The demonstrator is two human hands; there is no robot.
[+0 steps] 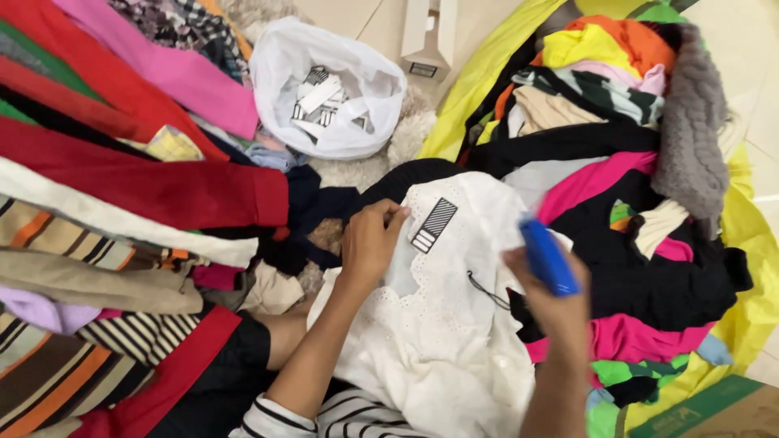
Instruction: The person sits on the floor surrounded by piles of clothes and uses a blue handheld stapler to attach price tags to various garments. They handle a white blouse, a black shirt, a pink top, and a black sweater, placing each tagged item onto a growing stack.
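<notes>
We have a white lace-trimmed garment (442,324) spread across our lap, between the folded stack (105,211) at our left and the loose heap on the yellow sheet (751,235) at our right; our left hand (369,243) pinches its collar by the striped hang tag (433,225), and our right hand (552,300) is closed around a blue tagging tool (548,255). We judge the tool's tip could snag the open lace, or the tag's thin black string (487,290) could pull loose, should the fabric bunch. The tip and our right fingers are hidden from view.

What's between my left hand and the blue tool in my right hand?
In the head view, the white lace garment spans between the left hand and the blue tool, with a striped paper tag on it.
</notes>
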